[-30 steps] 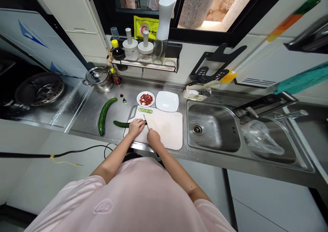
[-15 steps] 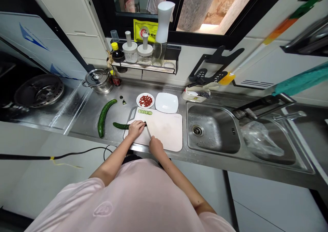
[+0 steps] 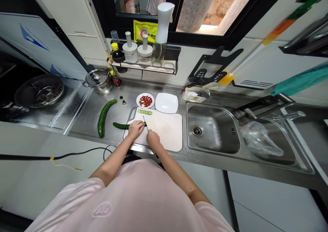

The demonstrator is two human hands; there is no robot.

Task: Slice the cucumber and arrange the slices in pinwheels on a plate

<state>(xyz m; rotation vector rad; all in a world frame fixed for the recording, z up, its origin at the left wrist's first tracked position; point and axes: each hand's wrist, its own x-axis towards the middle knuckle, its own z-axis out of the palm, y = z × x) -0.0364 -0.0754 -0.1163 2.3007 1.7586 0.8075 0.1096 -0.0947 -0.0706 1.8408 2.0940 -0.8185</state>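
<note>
Slicing was part done, early on by my read. Left hand [image 3: 135, 129] had its fingers closed down over the cut cucumber [image 3: 120, 125]; one end ran out left of that grip past the edge of the board [image 3: 169, 133], a short dark end showed to its right. Right hand [image 3: 153, 139] was wrapped round the knife [image 3: 145, 120], blade at that right end. Done: one short row of slices [image 3: 145, 112], just beyond the grips. Left: most of the held length, though the fingers hid part; exact amount, can't tell. Whole cucumber [image 3: 104, 117] lay uncut, well left of the grip. Red pieces [image 3: 145, 101] sat on a plate [image 3: 138, 104] beyond the slices, white dish [image 3: 166, 103] right beside it.
</note>
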